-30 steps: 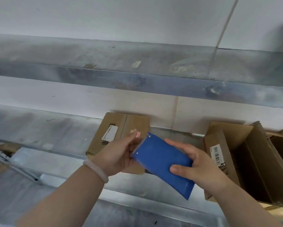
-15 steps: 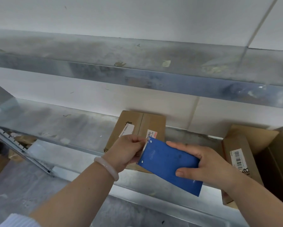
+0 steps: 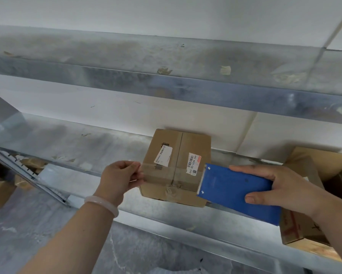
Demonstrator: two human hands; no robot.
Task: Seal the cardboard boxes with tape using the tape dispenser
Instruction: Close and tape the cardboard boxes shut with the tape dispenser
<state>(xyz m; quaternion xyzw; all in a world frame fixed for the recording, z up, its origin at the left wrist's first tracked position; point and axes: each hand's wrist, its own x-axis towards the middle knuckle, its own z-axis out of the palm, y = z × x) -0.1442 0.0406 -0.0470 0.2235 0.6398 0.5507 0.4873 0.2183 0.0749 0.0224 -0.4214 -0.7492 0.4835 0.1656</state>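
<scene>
Cardboard box (image 3: 177, 167) under taping on shelf (image 3: 87, 147)
Left hand (image 3: 119, 177) pinches clear tape (image 3: 166, 174) end; right hand (image 3: 281, 189) grips blue tape dispenser (image 3: 233, 191).

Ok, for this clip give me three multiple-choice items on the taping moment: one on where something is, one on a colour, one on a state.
1. Where does the closed brown cardboard box stand?
A. on the grey floor
B. on the lower metal shelf
C. inside another carton

2. What colour is the flat plastic tape dispenser gripped by the right hand?
A. red
B. blue
C. yellow

3. What is the left hand doing?
A. pinching the end of the clear tape strip
B. lying flat on the box
C. hanging empty

Answers:
1 B, the shelf's metal surface lies under and around the box.
2 B, its flat body is plainly blue.
3 A, thumb and fingers close on the strip, which runs over the box to the dispenser.
</scene>
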